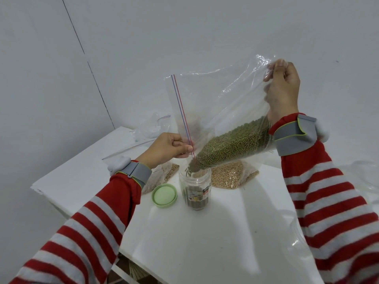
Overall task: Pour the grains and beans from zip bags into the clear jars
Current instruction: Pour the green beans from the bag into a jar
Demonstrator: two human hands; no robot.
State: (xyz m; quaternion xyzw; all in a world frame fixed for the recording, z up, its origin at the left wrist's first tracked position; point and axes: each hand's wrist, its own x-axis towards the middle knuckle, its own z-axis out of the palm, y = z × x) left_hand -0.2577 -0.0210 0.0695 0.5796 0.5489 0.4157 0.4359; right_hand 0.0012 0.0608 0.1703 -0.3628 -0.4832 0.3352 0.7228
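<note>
Aloft, left hand and right hand pinch a crinkly zip bag, round green beans spilling into the clear jar.

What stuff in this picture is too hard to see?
Head view:
Jar: label too small and blurry to read; mouth covered by the green-bean bag corner.
Small bean bag: mostly hidden behind the left sleeve.
Clear plastic at right edge: cut off by the frame.
</note>
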